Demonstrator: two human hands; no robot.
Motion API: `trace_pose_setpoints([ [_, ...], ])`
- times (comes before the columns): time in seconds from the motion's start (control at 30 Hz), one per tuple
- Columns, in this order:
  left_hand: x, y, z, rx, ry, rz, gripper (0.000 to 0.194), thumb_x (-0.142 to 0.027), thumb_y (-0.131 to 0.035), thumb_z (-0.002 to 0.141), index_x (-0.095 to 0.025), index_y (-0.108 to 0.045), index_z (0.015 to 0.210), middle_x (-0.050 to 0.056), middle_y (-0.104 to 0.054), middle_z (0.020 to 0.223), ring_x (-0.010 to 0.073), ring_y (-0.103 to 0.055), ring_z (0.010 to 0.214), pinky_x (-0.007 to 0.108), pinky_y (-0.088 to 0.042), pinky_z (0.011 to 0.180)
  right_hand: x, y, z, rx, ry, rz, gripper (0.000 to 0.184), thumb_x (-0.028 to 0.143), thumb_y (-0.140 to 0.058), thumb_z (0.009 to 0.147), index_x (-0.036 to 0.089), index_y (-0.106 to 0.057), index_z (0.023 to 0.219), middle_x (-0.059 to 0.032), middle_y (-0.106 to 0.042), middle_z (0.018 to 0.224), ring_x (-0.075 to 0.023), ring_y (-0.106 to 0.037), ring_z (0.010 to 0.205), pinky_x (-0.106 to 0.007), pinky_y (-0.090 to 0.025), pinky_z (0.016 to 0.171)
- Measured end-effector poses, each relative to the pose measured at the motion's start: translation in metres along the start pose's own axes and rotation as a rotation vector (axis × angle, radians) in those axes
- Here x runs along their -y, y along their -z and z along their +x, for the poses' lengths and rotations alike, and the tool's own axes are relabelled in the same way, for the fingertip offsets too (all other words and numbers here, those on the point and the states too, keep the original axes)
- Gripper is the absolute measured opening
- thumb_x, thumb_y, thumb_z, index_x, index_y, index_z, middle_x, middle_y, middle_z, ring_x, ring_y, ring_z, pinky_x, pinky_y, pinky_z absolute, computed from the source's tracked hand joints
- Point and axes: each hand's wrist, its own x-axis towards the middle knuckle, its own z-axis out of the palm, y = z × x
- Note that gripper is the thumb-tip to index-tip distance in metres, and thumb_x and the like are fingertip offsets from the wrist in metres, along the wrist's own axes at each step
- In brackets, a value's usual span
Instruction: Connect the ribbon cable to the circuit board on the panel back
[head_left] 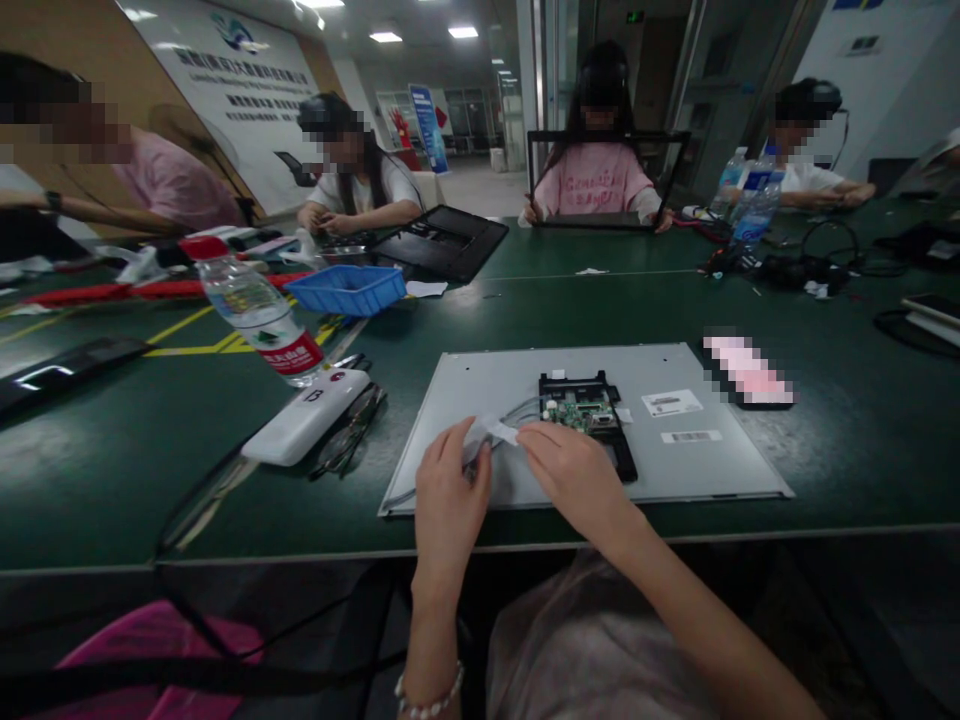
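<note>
Over one panel (720,462), two hands (571,474) hold one strip (502,431).

Looks out from the wearer's head, above the near edge of the green table (562,310), facing forward across it and tilted down toward the left hand (452,480) and right hand (576,475). Sits close enough to catch both forearms and the lap (600,640) at the near edge, with the grey panel (480,385) in the middle, just past the wrists. Reaches over the far side to a person in pink (600,190), then on to the ceiling lights (463,32) deep in the room. Sweeps wide, from the signed wall (247,80) at far left to a seated person in white (806,185) at far right
</note>
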Motion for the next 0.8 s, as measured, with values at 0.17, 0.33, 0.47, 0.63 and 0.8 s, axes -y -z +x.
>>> trace_pose_setpoints([
  [0.17, -0.007, 0.003, -0.001, -0.081, -0.047, 0.013, 0.03, -0.021, -0.04, 0.093, -0.019, -0.054, 0.119, 0.009, -0.059, 0.121, 0.0222, -0.053, 0.116, 0.041, -0.04, 0.103, 0.006, -0.014, -0.005, 0.098, -0.025, -0.037, 0.024, 0.011, -0.042, 0.092, 0.019, -0.064, 0.099, -0.008, -0.067, 0.098, -0.0206, -0.062, 0.09, -0.031, -0.05, 0.078],
  [0.33, -0.016, -0.004, 0.003, 0.063, -0.159, 0.102, 0.03, -0.017, -0.04, 0.092, -0.018, -0.056, 0.117, 0.009, -0.06, 0.123, 0.0229, -0.054, 0.116, 0.041, -0.041, 0.102, 0.002, -0.017, -0.005, 0.097, -0.057, -0.06, 0.024, 0.009, -0.042, 0.091, 0.017, -0.064, 0.098, -0.0095, -0.067, 0.1, -0.021, -0.061, 0.092, -0.031, -0.049, 0.08],
  [0.47, -0.02, -0.01, 0.006, 0.15, -0.133, 0.214, 0.027, -0.015, -0.041, 0.091, -0.016, -0.058, 0.112, 0.011, -0.064, 0.116, 0.0251, -0.058, 0.109, 0.041, -0.043, 0.097, 0.001, -0.019, -0.004, 0.113, -0.059, -0.074, 0.022, 0.009, -0.045, 0.09, 0.017, -0.064, 0.095, -0.0086, -0.067, 0.098, -0.021, -0.06, 0.093, -0.031, -0.049, 0.083],
  [0.63, -0.019, -0.015, 0.006, 0.204, -0.072, 0.28, 0.026, -0.014, -0.045, 0.089, -0.014, -0.056, 0.113, 0.011, -0.066, 0.109, 0.0248, -0.061, 0.101, 0.037, -0.046, 0.091, 0.006, -0.014, -0.006, 0.129, -0.017, -0.073, 0.022, 0.011, -0.044, 0.091, 0.014, -0.065, 0.096, -0.0087, -0.068, 0.099, -0.0213, -0.06, 0.098, -0.033, -0.049, 0.088],
  [0.8, -0.018, -0.018, 0.01, 0.198, 0.023, 0.269, 0.021, -0.02, -0.049, 0.09, -0.016, -0.056, 0.109, 0.009, -0.067, 0.1, 0.024, -0.062, 0.099, 0.034, -0.047, 0.088, 0.01, -0.008, -0.016, 0.138, 0.041, -0.024, 0.03, 0.019, -0.052, 0.089, 0.008, -0.061, 0.115, -0.0134, -0.065, 0.119, -0.0235, -0.056, 0.114, -0.036, -0.046, 0.1],
])
